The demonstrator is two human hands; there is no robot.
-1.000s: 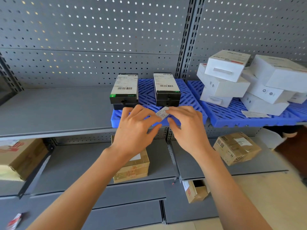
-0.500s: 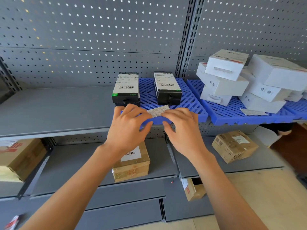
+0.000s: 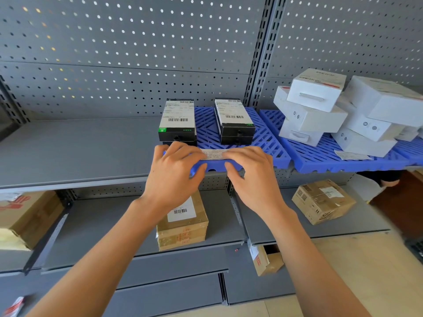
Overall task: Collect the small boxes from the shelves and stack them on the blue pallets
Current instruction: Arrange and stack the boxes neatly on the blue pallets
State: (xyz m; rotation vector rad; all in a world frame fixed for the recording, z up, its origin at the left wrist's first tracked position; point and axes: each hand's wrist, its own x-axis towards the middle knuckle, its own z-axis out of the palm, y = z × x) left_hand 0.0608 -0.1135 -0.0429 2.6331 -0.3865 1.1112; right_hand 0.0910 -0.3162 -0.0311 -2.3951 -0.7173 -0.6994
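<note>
**Paper slip now down on the pallet edge, boxes not touched**

So a second ago the person had a small paper slip [image 3: 214, 154] pinched up in the air between both hands. Now it's been lowered and lies flat along the front edge of the left pallet [image 3: 270, 152], stretched out between the fingers. Left hand [image 3: 174, 172] and right hand [image 3: 254, 175] each hold one end, fingers curled over the top, thumbs under the pallet lip.

Two black boxes [image 3: 234, 121] sit just behind it on the same pallet, the left one half hanging off onto the shelf [image 3: 75, 147]. White boxes [image 3: 313, 115] are piled on the next pallet over.

Looks more like labelling than stacking. Brown boxes [image 3: 183, 221] on the lower shelf probably still need collecting.
</note>
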